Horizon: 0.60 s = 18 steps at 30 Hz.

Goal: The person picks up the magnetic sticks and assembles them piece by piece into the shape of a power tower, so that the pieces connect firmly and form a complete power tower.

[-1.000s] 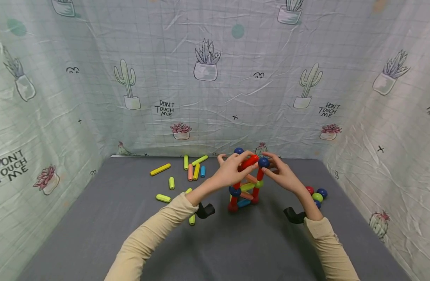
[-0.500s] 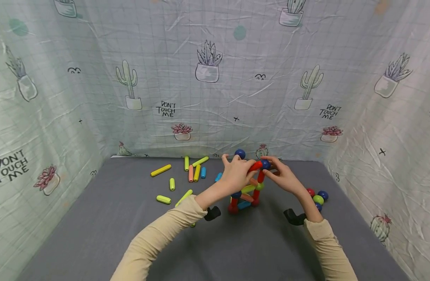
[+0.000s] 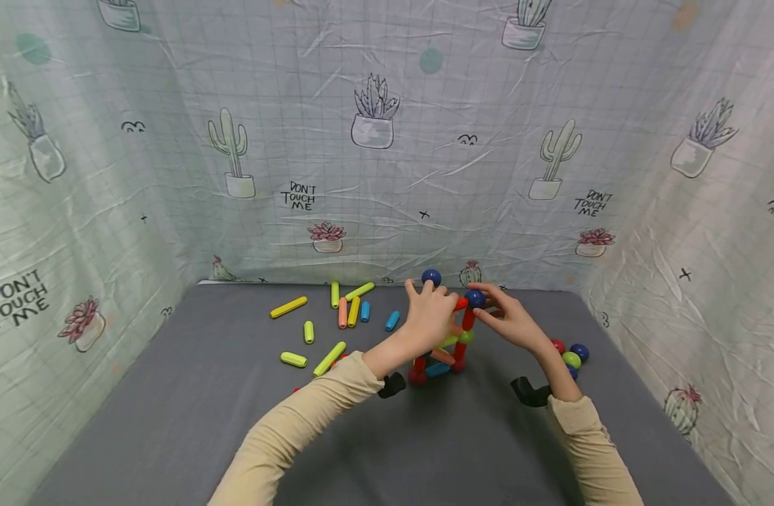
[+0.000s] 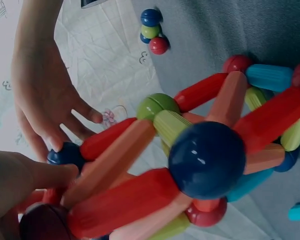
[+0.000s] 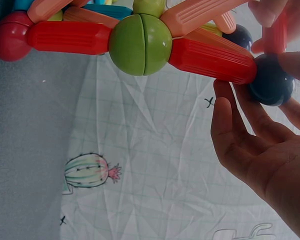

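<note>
A tower of magnetic rods and balls stands on the grey table, with a green ball midway up and a red ball at its foot. My left hand pinches a short red rod at the top. That rod's end meets a blue ball on an upright red rod. My right hand holds this ball between thumb and fingers. Another blue ball tops the far side, by the left fingers. In the left wrist view, a nearer blue ball joins several rods.
Loose yellow-green, yellow, orange and blue rods lie left of the tower, among them a yellow rod and a blue rod. A small group of balls, one green, sits on the right. A patterned cloth hangs behind the table.
My left hand has moved right and slightly down, bringing the red rod from a raised slant to nearly level against the blue ball. The right hand has stayed at that ball.
</note>
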Available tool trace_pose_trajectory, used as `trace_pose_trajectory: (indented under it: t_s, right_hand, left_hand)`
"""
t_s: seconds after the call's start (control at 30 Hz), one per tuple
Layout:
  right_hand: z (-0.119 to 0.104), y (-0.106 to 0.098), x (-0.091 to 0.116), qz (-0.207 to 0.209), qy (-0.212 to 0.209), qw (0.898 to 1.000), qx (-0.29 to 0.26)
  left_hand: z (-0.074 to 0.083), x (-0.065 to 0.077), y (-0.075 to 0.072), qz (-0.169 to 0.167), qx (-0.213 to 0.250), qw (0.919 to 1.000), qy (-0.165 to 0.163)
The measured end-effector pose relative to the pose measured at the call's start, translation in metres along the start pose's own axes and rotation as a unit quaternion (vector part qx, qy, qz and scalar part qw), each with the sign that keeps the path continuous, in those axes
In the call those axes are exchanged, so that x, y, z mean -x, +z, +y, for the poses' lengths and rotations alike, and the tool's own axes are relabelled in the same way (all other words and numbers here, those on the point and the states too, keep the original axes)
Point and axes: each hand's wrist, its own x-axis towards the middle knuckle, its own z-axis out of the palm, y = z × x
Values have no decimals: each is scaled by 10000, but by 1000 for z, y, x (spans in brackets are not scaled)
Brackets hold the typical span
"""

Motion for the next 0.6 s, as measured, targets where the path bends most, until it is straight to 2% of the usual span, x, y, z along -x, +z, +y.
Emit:
trace_pose_trajectory:
  t_s: [0.2, 0.4, 0.5, 0.6]
  right_hand:
    - [16, 2, -2, 25, -89, 9999, -144]
    - [38, 6, -6, 70, -131, 9996, -243]
    - [39, 8, -5, 116, -93, 9994, -307]
    - [40, 9, -4, 85, 6, 9995, -288]
  left_hand:
    - [-10, 5, 5, 426, 458, 9978, 236]
    - [-20, 12, 7, 573, 874, 9940, 313]
    - [-30, 17, 8, 776, 1297, 9882, 243]
    - [-51, 23, 15, 1152, 1844, 9761, -14]
